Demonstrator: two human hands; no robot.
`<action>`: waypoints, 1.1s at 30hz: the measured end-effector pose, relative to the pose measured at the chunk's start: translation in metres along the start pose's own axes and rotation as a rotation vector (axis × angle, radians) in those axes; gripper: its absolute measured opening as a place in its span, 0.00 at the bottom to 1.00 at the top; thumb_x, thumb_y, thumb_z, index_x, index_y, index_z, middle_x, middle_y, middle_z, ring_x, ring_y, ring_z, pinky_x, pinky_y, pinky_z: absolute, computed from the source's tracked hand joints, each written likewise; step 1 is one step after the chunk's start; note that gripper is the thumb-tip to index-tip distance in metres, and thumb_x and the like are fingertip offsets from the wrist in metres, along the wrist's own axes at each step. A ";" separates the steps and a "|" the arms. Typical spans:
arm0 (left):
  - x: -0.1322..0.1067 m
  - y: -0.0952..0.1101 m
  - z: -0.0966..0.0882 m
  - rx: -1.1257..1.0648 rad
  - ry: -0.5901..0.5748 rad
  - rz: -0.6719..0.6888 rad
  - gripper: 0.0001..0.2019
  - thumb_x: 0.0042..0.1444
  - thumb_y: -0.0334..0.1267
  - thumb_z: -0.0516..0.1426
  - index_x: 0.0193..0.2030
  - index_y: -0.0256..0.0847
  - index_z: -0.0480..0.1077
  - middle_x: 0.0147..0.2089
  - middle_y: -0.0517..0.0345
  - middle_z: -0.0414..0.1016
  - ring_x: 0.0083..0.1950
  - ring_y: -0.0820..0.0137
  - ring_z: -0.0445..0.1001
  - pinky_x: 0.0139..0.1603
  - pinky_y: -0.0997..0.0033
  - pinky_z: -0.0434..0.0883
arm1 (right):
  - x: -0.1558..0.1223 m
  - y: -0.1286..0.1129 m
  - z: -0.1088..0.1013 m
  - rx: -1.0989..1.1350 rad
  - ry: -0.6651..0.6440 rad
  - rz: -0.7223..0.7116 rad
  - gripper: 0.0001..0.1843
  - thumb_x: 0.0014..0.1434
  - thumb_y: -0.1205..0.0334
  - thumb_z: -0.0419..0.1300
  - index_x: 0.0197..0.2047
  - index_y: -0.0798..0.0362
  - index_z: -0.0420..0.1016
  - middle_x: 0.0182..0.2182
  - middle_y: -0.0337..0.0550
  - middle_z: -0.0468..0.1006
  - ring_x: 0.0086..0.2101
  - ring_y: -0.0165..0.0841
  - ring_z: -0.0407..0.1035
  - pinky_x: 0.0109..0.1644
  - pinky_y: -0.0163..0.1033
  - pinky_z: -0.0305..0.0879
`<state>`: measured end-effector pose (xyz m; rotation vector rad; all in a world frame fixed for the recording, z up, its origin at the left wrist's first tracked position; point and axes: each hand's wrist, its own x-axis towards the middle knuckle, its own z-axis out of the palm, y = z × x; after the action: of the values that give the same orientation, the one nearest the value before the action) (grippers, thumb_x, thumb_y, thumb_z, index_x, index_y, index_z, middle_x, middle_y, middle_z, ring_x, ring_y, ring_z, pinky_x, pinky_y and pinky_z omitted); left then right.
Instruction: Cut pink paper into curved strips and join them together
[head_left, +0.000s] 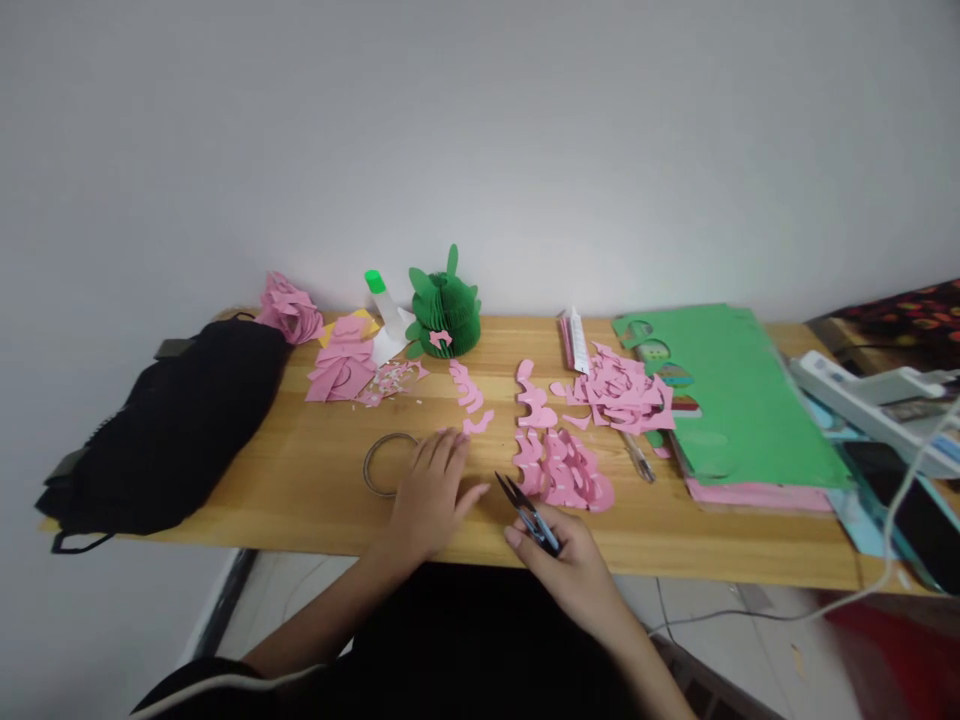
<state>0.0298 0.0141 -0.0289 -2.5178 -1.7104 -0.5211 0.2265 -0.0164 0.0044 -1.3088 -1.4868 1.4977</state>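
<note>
My left hand [433, 490] lies flat on the wooden table [315, 490], fingers stretched toward a small pink paper petal [478, 423] and beside a tape ring [384, 463]. My right hand [570, 560] is at the table's front edge, closed round small blue-handled snips [527, 512] whose blades point up and left. Just beyond the snips lies a heap of pink cut petals [562, 470]. A row of pink petals [467, 388] leads back to a green honeycomb paper ball [444, 310].
A black bag [172, 430] fills the table's left end, a pink paper flower [289, 308] behind it. A glue bottle [386, 310] and pink scraps [345, 370] stand at the back. Green paper sheets [735, 400], more pink cuttings [622, 390], a pen [639, 460] and cabled devices [885, 410] lie right.
</note>
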 end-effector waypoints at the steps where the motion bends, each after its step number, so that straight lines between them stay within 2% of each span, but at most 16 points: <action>1: -0.003 0.007 -0.001 0.003 0.003 -0.016 0.23 0.63 0.45 0.52 0.61 0.36 0.63 0.57 0.38 0.73 0.58 0.51 0.71 0.56 0.47 0.70 | 0.000 -0.001 0.000 0.003 -0.001 0.004 0.15 0.57 0.51 0.60 0.27 0.53 0.67 0.20 0.33 0.60 0.22 0.27 0.53 0.26 0.33 0.53; 5: -0.018 0.036 -0.011 0.015 -0.065 -0.073 0.23 0.63 0.46 0.53 0.58 0.33 0.67 0.56 0.38 0.75 0.55 0.51 0.73 0.51 0.52 0.71 | -0.002 -0.005 -0.002 0.010 0.000 0.005 0.15 0.57 0.52 0.60 0.26 0.52 0.66 0.20 0.33 0.60 0.22 0.27 0.53 0.26 0.33 0.54; 8: -0.024 0.048 -0.016 -0.014 -0.120 -0.109 0.23 0.63 0.47 0.53 0.56 0.31 0.69 0.56 0.36 0.74 0.54 0.50 0.72 0.50 0.52 0.71 | -0.005 -0.008 -0.004 -0.008 -0.005 0.018 0.14 0.57 0.52 0.60 0.26 0.52 0.66 0.20 0.33 0.60 0.22 0.27 0.53 0.26 0.33 0.55; 12: -0.028 0.043 -0.012 -0.005 -0.059 -0.107 0.24 0.61 0.48 0.54 0.57 0.31 0.69 0.61 0.35 0.69 0.60 0.46 0.67 0.57 0.45 0.66 | -0.006 -0.007 -0.006 -0.048 -0.010 0.038 0.15 0.56 0.51 0.60 0.25 0.52 0.67 0.19 0.33 0.61 0.22 0.27 0.54 0.26 0.33 0.56; 14: -0.031 0.037 -0.009 -0.008 -0.054 -0.090 0.25 0.61 0.49 0.55 0.57 0.29 0.69 0.60 0.35 0.69 0.59 0.46 0.67 0.58 0.45 0.65 | -0.006 -0.005 -0.005 -0.063 -0.010 0.050 0.15 0.57 0.51 0.60 0.26 0.52 0.68 0.19 0.33 0.61 0.22 0.27 0.54 0.26 0.33 0.56; 18: -0.034 0.033 -0.007 0.009 -0.089 -0.068 0.26 0.61 0.50 0.54 0.57 0.30 0.69 0.53 0.37 0.73 0.52 0.51 0.70 0.51 0.51 0.69 | -0.002 -0.003 -0.001 -0.055 -0.002 0.040 0.14 0.56 0.52 0.60 0.27 0.53 0.70 0.20 0.33 0.61 0.22 0.27 0.55 0.26 0.33 0.55; 23: -0.033 0.039 -0.005 0.004 -0.098 -0.076 0.24 0.63 0.47 0.53 0.58 0.31 0.68 0.51 0.38 0.74 0.49 0.55 0.71 0.44 0.57 0.70 | 0.002 -0.005 0.004 -0.050 -0.014 0.022 0.14 0.57 0.53 0.60 0.27 0.53 0.69 0.20 0.33 0.62 0.22 0.27 0.54 0.26 0.32 0.54; 25: -0.032 0.033 -0.008 -0.015 -0.035 -0.086 0.21 0.63 0.44 0.53 0.57 0.33 0.68 0.51 0.40 0.74 0.48 0.56 0.72 0.43 0.59 0.70 | 0.003 -0.006 0.006 -0.060 -0.012 0.028 0.14 0.57 0.53 0.60 0.26 0.53 0.68 0.20 0.33 0.61 0.22 0.26 0.54 0.25 0.33 0.53; 28: -0.032 0.009 -0.018 -0.014 0.079 -0.189 0.15 0.64 0.40 0.52 0.52 0.36 0.71 0.50 0.41 0.74 0.50 0.56 0.71 0.47 0.57 0.68 | 0.004 -0.007 0.007 -0.080 0.025 0.056 0.16 0.56 0.50 0.60 0.25 0.52 0.66 0.20 0.33 0.58 0.21 0.26 0.52 0.25 0.33 0.52; 30: -0.034 -0.013 -0.027 0.003 0.029 -0.332 0.13 0.63 0.40 0.53 0.47 0.36 0.74 0.47 0.41 0.75 0.48 0.55 0.71 0.49 0.54 0.68 | 0.007 -0.008 0.009 -0.089 0.061 0.077 0.18 0.55 0.48 0.60 0.23 0.51 0.64 0.19 0.33 0.56 0.22 0.27 0.51 0.25 0.33 0.51; 31: -0.036 -0.023 -0.032 -0.011 -0.046 -0.356 0.11 0.61 0.41 0.55 0.43 0.36 0.75 0.46 0.42 0.75 0.47 0.54 0.71 0.48 0.53 0.67 | 0.009 -0.007 0.010 -0.090 0.075 0.085 0.19 0.55 0.47 0.60 0.23 0.51 0.63 0.20 0.33 0.55 0.22 0.27 0.51 0.25 0.34 0.51; 33: -0.040 -0.038 -0.040 -0.048 -0.120 -0.334 0.07 0.58 0.37 0.58 0.38 0.39 0.75 0.42 0.47 0.76 0.45 0.55 0.72 0.46 0.54 0.68 | 0.013 -0.007 0.013 -0.082 0.093 0.102 0.20 0.54 0.46 0.60 0.22 0.52 0.63 0.20 0.33 0.55 0.22 0.26 0.50 0.25 0.33 0.50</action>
<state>-0.0284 -0.0162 -0.0088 -2.3450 -2.2062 -0.4397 0.2095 -0.0070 0.0066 -1.5021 -1.4547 1.4313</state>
